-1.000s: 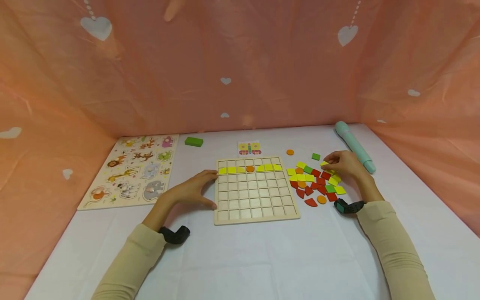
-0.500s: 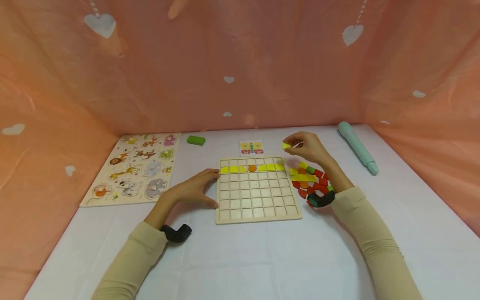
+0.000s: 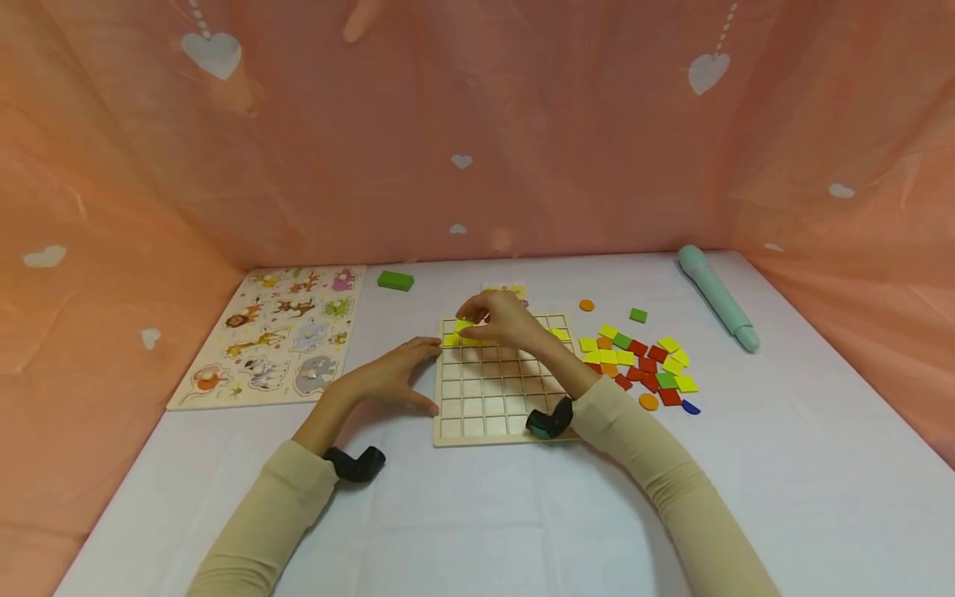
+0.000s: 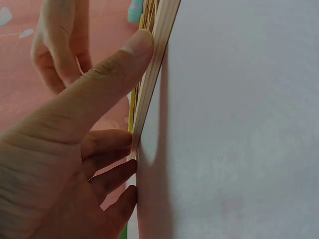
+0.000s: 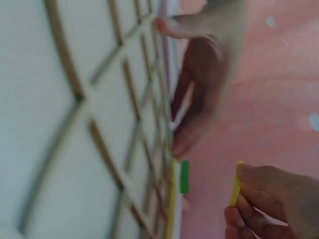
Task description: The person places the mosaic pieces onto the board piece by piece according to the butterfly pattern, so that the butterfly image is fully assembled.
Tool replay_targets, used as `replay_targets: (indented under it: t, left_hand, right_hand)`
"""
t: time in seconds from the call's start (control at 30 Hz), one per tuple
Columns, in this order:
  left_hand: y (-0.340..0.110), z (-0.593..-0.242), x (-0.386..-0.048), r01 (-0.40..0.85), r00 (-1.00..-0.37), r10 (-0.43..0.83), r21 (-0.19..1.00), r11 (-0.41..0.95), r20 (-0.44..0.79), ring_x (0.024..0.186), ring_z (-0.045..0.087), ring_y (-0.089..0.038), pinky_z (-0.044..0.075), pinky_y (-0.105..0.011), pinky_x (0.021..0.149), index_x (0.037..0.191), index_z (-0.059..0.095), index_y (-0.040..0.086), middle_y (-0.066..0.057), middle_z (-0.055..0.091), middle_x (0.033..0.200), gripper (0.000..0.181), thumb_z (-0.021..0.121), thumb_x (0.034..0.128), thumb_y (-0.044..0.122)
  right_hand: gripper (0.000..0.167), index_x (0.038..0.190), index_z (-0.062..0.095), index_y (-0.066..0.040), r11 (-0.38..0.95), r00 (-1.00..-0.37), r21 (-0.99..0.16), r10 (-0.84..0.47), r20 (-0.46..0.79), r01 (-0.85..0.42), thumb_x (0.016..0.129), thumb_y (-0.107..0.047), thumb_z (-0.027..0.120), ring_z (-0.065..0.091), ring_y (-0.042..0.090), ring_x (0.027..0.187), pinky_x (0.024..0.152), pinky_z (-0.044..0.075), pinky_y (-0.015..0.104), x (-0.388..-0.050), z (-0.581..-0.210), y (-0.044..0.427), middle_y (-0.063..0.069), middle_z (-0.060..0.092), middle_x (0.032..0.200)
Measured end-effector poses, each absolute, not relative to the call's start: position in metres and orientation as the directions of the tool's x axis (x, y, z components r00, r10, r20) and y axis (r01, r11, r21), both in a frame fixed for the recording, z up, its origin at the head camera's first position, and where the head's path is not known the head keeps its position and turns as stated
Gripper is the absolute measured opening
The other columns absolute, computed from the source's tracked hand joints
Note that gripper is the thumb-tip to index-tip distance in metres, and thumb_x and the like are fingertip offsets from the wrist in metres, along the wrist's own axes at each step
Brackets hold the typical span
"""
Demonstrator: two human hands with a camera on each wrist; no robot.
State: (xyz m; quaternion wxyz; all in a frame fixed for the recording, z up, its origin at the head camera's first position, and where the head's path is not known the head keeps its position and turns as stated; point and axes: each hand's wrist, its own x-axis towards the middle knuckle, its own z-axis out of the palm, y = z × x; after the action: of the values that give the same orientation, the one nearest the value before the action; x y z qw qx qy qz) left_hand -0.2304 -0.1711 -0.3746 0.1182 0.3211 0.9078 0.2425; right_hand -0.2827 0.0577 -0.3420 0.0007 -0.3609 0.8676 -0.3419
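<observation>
The wooden grid board (image 3: 485, 406) lies flat on the white cloth. Along its left edge rests my left hand (image 3: 391, 377), thumb and fingertips touching the rim; the left wrist view shows the same hand (image 4: 75, 129) against the board's side (image 4: 154, 74). My right hand (image 3: 511, 322) is above the upper left part of the grid, pinching a yellow square tile (image 3: 464, 327). In the right wrist view, thumb and fingers of that hand (image 5: 271, 196) hold the tile (image 5: 236, 190) by its edges. Yellow tiles (image 3: 558, 334) lie in an upper row, partly hidden by the right hand.
Loose yellow, red, green and orange tiles (image 3: 647, 362) lie right of the board, with a blue piece (image 3: 691, 407). A butterfly card (image 3: 515, 291) is behind the board, partly covered. An animal puzzle (image 3: 279, 332), green block (image 3: 395, 280) and mint microphone-shaped object (image 3: 718, 297) lie farther out.
My right hand has picked a yellow tile from the loose pieces and carried it left, over the board's upper left. The left hand has stayed at the board's left edge.
</observation>
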Motion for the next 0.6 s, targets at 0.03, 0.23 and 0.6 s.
replay_targets:
  t: [0.03,0.23,0.6]
  left_hand:
    - [-0.171,-0.374,-0.23,0.524,-0.767,0.639,0.518,0.676,-0.059,0.136,0.026,-0.035,0.022,-0.046,0.113,0.138,0.036,-0.006,-0.021,0.03,0.146,0.097,0.082,0.0672,0.041]
    - [-0.171,-0.374,-0.23,0.527,-0.768,0.639,0.515,0.676,-0.054,0.136,0.027,-0.035,0.024,-0.047,0.113,0.138,0.036,-0.006,-0.021,0.031,0.146,0.097,0.081,0.0669,0.042]
    - [-0.171,-0.373,-0.23,0.528,-0.767,0.64,0.517,0.674,-0.051,0.136,0.027,-0.035,0.023,-0.047,0.113,0.138,0.036,-0.006,-0.021,0.032,0.145,0.097,0.081,0.0669,0.043]
  right_hand:
    - [0.026,0.103,0.069,-0.001,0.51,-0.738,-0.59,-0.633,0.234,-0.625,0.081,-0.014,0.073,0.064,0.019,0.086,0.075,0.054,0.026,-0.283,-0.345,0.055,0.009,0.068,0.096]
    - [0.023,0.098,0.071,-0.002,0.479,-0.691,-0.571,-0.685,0.232,-0.667,0.077,-0.01,0.075,0.062,0.018,0.084,0.071,0.053,0.02,-0.286,-0.364,0.046,0.009,0.068,0.095]
    - [0.024,0.099,0.071,-0.003,0.469,-0.645,-0.532,-0.735,0.208,-0.705,0.079,-0.014,0.075,0.055,0.013,0.078,0.069,0.047,0.019,-0.286,-0.374,0.039,0.004,0.065,0.086]
